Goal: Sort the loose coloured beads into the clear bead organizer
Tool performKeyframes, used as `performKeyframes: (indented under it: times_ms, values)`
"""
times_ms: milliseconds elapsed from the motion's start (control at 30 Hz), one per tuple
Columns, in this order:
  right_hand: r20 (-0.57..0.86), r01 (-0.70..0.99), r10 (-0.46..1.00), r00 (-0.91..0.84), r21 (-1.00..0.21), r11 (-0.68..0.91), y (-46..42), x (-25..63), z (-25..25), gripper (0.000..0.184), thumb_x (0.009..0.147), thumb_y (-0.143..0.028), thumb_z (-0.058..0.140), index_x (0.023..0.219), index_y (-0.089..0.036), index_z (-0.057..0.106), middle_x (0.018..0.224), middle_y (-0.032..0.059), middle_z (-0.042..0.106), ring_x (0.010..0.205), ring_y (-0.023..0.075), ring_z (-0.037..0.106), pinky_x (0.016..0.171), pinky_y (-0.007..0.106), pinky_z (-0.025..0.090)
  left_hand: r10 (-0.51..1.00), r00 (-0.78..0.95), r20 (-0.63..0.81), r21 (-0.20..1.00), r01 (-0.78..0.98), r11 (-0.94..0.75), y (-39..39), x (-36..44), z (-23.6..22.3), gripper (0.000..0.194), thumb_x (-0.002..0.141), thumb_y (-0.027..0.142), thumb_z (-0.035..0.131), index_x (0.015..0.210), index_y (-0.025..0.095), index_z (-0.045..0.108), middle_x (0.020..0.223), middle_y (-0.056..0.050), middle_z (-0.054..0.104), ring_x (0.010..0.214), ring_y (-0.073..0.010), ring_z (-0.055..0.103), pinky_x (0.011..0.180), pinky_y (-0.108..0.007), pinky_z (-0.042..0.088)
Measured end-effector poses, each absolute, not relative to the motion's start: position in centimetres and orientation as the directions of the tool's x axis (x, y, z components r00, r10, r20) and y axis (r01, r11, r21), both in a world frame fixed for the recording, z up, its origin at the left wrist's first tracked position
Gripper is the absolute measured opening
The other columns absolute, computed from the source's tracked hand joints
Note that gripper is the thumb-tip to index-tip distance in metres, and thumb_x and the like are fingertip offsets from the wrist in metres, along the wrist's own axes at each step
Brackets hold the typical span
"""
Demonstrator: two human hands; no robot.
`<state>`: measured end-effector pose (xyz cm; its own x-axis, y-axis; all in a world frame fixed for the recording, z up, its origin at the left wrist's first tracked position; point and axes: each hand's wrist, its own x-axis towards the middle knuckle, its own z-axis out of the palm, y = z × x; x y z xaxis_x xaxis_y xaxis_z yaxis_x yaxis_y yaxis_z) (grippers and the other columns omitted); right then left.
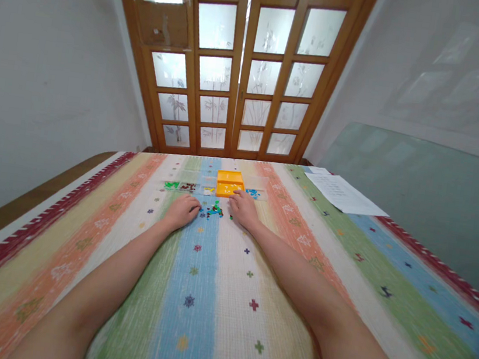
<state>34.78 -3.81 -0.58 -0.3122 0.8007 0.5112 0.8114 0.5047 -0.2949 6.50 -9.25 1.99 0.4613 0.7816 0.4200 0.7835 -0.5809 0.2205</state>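
Note:
My left hand (182, 211) rests on the tablecloth with its fingers curled together. Its fingertips are by a small blue piece, and whether they pinch anything is too small to make out. Just right of it lies a small cluster of blue, green and dark pieces (215, 210). On the other side of the cluster is my right hand (243, 208), fingers loosely stretched toward the front edge of an open yellow box (231, 178). I see nothing held in it. Pale bits lie in the box's front half. A tiny dark green piece (231, 217) lies below the right hand.
Behind the hands, a clear compartment case holds green pieces (171, 185), brown pieces (188, 186), yellow pieces (208, 191) and blue pieces (253, 193). Printed paper (343, 194) lies at the far right of the striped tablecloth (187, 326). Wooden glass-paned doors (235, 108) stand beyond.

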Motion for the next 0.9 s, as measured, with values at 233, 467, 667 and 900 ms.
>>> performKeyframes:
  times_ms: [233, 467, 667, 900]
  values:
    - [0.501, 0.819, 0.811, -0.302, -0.299, 0.489, -3.9, 34.7, -0.5, 0.029, 0.103, -0.027, 0.050, 0.112, -0.022, 0.077, 0.133, 0.0103, 0.064, 0.123, 0.0235, 0.057, 0.110, 0.038, 0.039, 0.826, 0.224, 0.516, 0.481, 0.723, -0.497, -8.4, 6.1, 1.1, 0.024, 0.093, 0.029, 0.055, 0.095, 0.023, 0.079, 0.104, -0.007, 0.076, 0.105, -0.0257, 0.066, 0.101, -0.043, 0.048]
    - [0.495, 0.816, 0.813, -0.306, -0.304, 0.492, -4.0, 34.6, -0.4, 0.029, 0.103, -0.028, 0.050, 0.111, -0.021, 0.078, 0.133, 0.0104, 0.065, 0.121, 0.0232, 0.058, 0.109, 0.037, 0.039, 0.957, -0.200, 0.210, 0.971, 0.157, -0.181, -6.5, 5.3, 1.4, 0.043, 0.088, 0.032, 0.053, 0.123, 0.018, 0.072, 0.124, -0.011, 0.072, 0.097, -0.0202, 0.069, 0.080, -0.032, 0.056]
    - [0.486, 0.811, 0.816, -0.312, -0.310, 0.495, -4.1, 34.6, -0.3, 0.030, 0.103, -0.028, 0.050, 0.112, -0.021, 0.077, 0.133, 0.0109, 0.064, 0.121, 0.0239, 0.058, 0.109, 0.038, 0.040, 0.961, -0.115, 0.253, 0.938, 0.271, -0.215, -6.2, 4.4, 1.3, 0.047, 0.092, 0.029, 0.050, 0.137, 0.023, 0.061, 0.136, -0.010, 0.066, 0.115, -0.0196, 0.065, 0.091, -0.033, 0.055]
    - [0.492, 0.804, 0.806, -0.328, -0.303, 0.512, -4.2, 34.6, -0.4, 0.030, 0.103, -0.028, 0.050, 0.112, -0.020, 0.077, 0.132, 0.0105, 0.065, 0.120, 0.0227, 0.058, 0.108, 0.036, 0.040, 0.872, 0.240, 0.427, 0.446, 0.783, -0.434, -7.7, 5.1, 0.6, 0.025, 0.088, 0.024, 0.058, 0.106, 0.021, 0.076, 0.106, -0.009, 0.073, 0.105, -0.0264, 0.063, 0.101, -0.045, 0.048]
